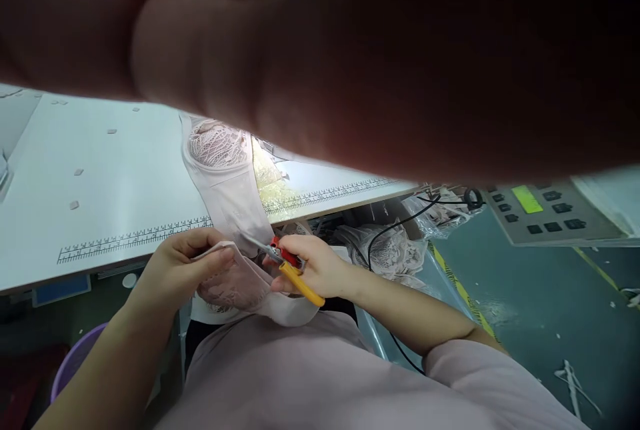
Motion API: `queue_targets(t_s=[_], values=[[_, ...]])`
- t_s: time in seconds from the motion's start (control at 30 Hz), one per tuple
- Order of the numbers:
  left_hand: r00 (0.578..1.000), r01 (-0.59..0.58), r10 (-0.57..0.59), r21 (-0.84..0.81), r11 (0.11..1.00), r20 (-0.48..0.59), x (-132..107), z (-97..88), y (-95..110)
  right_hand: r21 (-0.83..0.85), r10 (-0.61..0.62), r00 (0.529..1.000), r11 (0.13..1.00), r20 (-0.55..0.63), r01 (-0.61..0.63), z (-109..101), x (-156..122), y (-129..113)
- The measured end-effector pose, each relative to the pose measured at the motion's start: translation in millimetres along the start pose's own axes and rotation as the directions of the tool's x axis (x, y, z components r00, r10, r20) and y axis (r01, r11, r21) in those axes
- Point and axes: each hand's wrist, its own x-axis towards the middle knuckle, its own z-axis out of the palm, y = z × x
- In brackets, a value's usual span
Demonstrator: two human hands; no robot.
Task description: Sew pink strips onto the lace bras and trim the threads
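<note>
My left hand point(183, 263) pinches the edge of a pale pink lace garment point(235, 210) that hangs from the white table's front edge down to my lap. My right hand point(313, 263) is closed round a small thread snipper point(293, 267) with a red and yellow handle; its metal tip touches the fabric right beside my left fingers. A large dark blurred shape, very close to the camera, covers the whole upper half of the view and hides what lies behind.
A white worktable point(100, 177) carries a printed ruler strip point(135, 240) along its front edge and small fabric scraps. A control panel point(545, 210) with a green display sits at right. More lace pieces point(390, 250) and a black cable lie below the table. A purple bin point(75, 360) stands lower left.
</note>
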Motion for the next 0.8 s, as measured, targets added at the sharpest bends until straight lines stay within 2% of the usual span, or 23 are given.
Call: queue_targets(t_s=[0.17,0.27,0.37,0.5,0.63,0.8], values=[[0.985,-0.112,0.093,-0.125,0.986,-0.144,2.2,-2.5,2.6,-0.031,0.008,1.000,0.999,0.010,-0.008,15.7,-3.3,3.5],[0.970,-0.123,0.087,-0.151,0.981,-0.228,2.6,-5.9,4.9,-0.092,0.039,0.999,0.995,0.036,-0.035,20.0,-6.4,7.3],[0.945,-0.134,0.080,-0.152,0.979,-0.319,-0.1,-10.8,7.1,-0.101,0.014,0.999,0.995,0.039,-0.010,20.2,-9.7,11.9],[0.906,-0.157,0.082,-0.150,0.976,-0.415,-4.4,-22.5,6.0,-0.094,-0.035,0.999,0.995,-0.034,0.032,17.1,-13.6,17.7],[0.876,-0.144,0.060,-0.140,0.980,-0.479,-5.9,-33.6,2.4,-0.076,-0.023,0.996,0.997,-0.088,0.016,9.0,-16.1,20.8],[0.832,-0.137,0.040,-0.136,0.981,-0.554,-5.9,-47.8,-3.3,-0.071,-0.052,0.999,0.996,0.006,0.052,-7.4,-20.4,22.4]])
